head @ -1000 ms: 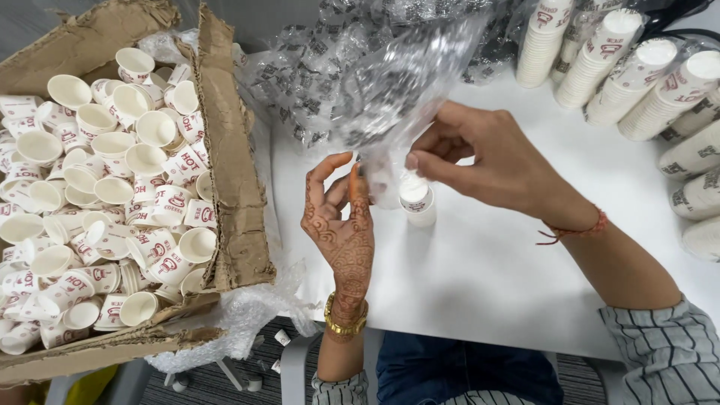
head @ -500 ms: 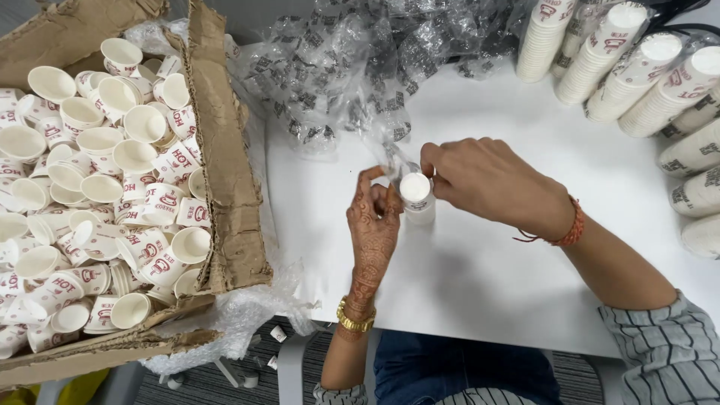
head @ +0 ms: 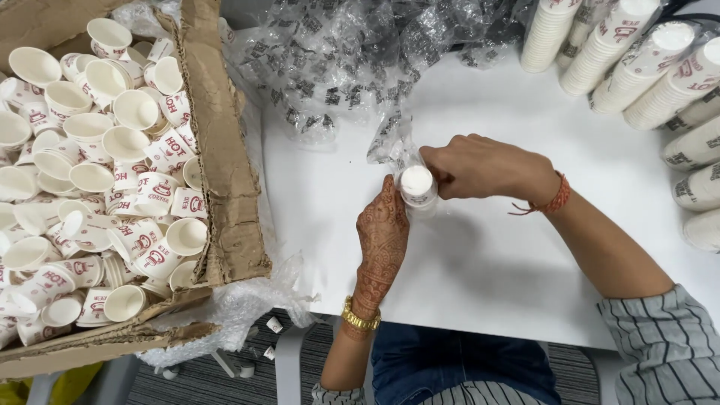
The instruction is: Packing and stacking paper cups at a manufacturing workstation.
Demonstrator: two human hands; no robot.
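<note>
A short stack of small white paper cups (head: 417, 184) stands on the white table (head: 480, 277) inside a clear plastic sleeve (head: 391, 144). My left hand (head: 382, 232), patterned with henna and wearing a gold bangle, grips the stack from the left side. My right hand (head: 480, 166), with a red thread at the wrist, pinches the plastic at the top of the stack from the right.
A torn cardboard box (head: 225, 150) at the left is full of loose printed paper cups (head: 112, 150). A heap of clear printed plastic sleeves (head: 352, 52) lies at the back. Several wrapped cup stacks (head: 645, 67) lie at the right.
The plastic sleeve, held up in the air a second ago, has come down over the cup stack. Both hands have moved onto the stack on the table.
</note>
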